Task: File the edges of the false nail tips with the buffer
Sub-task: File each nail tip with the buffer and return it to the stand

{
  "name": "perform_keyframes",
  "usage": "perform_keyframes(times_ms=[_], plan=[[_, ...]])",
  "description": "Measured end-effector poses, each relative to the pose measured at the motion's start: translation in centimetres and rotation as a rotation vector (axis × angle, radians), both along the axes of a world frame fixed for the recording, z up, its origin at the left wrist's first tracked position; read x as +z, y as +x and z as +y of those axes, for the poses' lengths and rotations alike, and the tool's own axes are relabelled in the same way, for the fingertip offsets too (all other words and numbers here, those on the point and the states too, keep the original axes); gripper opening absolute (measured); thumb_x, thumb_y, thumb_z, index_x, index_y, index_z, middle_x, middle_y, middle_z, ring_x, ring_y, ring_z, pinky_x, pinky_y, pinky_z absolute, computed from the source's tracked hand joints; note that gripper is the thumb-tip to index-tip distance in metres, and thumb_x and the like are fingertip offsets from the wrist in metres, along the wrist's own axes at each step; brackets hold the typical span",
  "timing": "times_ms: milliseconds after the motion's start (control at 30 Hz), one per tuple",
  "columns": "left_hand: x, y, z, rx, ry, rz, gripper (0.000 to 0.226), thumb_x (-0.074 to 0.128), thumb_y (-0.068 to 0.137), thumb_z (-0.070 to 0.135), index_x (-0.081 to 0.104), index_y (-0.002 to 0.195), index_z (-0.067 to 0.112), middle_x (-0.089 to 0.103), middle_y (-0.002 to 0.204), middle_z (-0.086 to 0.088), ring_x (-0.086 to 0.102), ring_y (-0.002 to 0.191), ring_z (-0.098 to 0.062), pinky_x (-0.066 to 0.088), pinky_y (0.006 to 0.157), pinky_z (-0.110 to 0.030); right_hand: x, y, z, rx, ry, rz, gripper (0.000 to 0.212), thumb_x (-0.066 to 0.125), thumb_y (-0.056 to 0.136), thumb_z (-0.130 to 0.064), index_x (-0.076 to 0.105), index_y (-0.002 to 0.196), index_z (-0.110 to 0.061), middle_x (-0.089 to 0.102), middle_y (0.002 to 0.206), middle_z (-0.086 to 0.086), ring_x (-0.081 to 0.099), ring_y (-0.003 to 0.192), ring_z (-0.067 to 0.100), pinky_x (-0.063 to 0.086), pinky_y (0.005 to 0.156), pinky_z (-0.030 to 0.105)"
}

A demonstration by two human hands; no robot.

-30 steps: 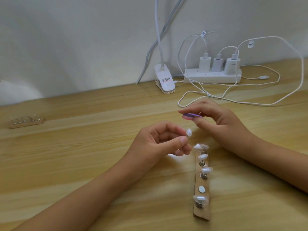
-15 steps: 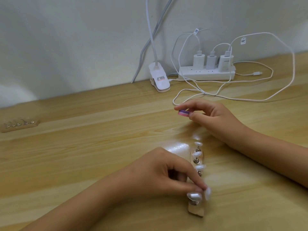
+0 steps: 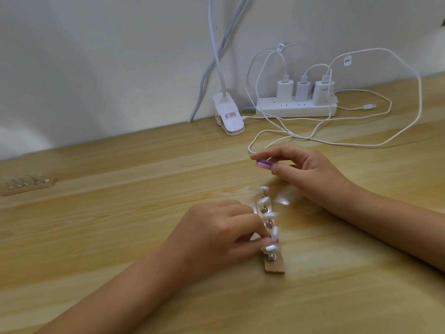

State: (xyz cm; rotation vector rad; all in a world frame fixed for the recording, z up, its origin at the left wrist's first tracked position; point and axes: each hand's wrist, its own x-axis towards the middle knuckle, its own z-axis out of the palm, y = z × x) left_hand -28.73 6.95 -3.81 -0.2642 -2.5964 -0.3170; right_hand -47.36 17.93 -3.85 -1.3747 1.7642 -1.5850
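While R hand (image 3: 310,169) pinches buffer (image 3: 263,163) w/ thumb & forefinger above table (image 3: 120,237), L hand (image 3: 216,235) curls at nail tips (image 3: 270,216) on wooden strip (image 3: 274,267), hiding part; pinching or just touching, can't tell. Behind: clip lamp (image 3: 228,114), power strip (image 3: 296,109). Far left, 2nd strip (image 3: 29,186), blurry.

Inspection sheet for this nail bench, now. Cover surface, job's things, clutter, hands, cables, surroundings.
Surface: wooden table, glare patch beside the holder.
Job's things: holder with five nail tips along it; buffer clear of the tips.
Clutter: second holder at far left.
Hands: left hand curled at the near tips, grip unclear; right hand pinches the buffer.
Cables: white cables loop from three chargers in the power strip; clip lamp beside it.
Surroundings: plain white wall.
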Motion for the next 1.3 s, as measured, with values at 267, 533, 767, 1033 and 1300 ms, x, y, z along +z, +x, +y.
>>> perform_keyframes(times_ms=[267, 533, 767, 1033, 1300], plan=[[0.1, -0.2, -0.9, -0.085, 0.601, -0.319, 0.013, 0.077, 0.082, 0.014, 0.073, 0.092, 0.023, 0.070, 0.084, 0.007, 0.064, 0.071, -0.006, 0.050, 0.068, -0.018, 0.2, -0.2, -0.1, -0.095, -0.078, -0.008, 0.032, 0.056, 0.093, 0.002, 0.071, 0.111, -0.020, 0.069, 0.114, -0.001, 0.057, 0.090, 0.005, 0.047, 0.086, 0.019], [0.4, 0.1, -1.2, -0.164, 0.437, -0.300, 0.017, 0.078, 0.081, 0.025, 0.078, 0.097, 0.018, 0.071, 0.081, 0.005, 0.064, 0.077, -0.009, 0.053, 0.067, -0.028, 0.3, -0.2, 0.0, -0.094, -0.069, -0.002, 0.029, 0.058, 0.094, -0.003, 0.071, 0.111, -0.023, 0.069, 0.116, -0.001, 0.057, 0.093, 0.006, 0.048, 0.089, 0.026], [0.1, -0.1, 0.1, -0.182, 0.092, -0.044, 0.015, 0.078, 0.083, 0.029, 0.079, 0.090, 0.016, 0.067, 0.075, 0.007, 0.053, 0.069, -0.008, 0.040, 0.069, -0.012, 0.1, -0.1, -0.1, -0.064, -0.104, -0.091, 0.022, 0.066, 0.092, -0.016, 0.067, 0.112, -0.025, 0.068, 0.108, 0.006, 0.061, 0.085, 0.006, 0.052, 0.084, 0.023], [-0.2, 0.2, 1.1, -0.212, 0.103, 0.195, 0.011, 0.066, 0.091, 0.014, 0.077, 0.091, 0.012, 0.070, 0.080, 0.003, 0.059, 0.068, -0.016, 0.049, 0.067, -0.025, 0.2, 0.0, -0.2, -0.048, -0.132, -0.168, 0.031, 0.064, 0.088, -0.020, 0.063, 0.119, -0.020, 0.066, 0.111, 0.004, 0.064, 0.089, 0.010, 0.057, 0.075, 0.027], [0.0, -1.1, -1.0, 0.218, 1.061, -0.082, 0.012, 0.068, 0.088, 0.014, 0.076, 0.096, 0.019, 0.074, 0.083, 0.005, 0.065, 0.076, -0.001, 0.046, 0.071, -0.011, -0.1, 1.2, 0.2, 0.059, -0.262, 0.195, 0.027, 0.056, 0.096, 0.001, 0.064, 0.118, -0.011, 0.058, 0.120, 0.012, 0.058, 0.119, 0.019, 0.050, 0.097, 0.026]])
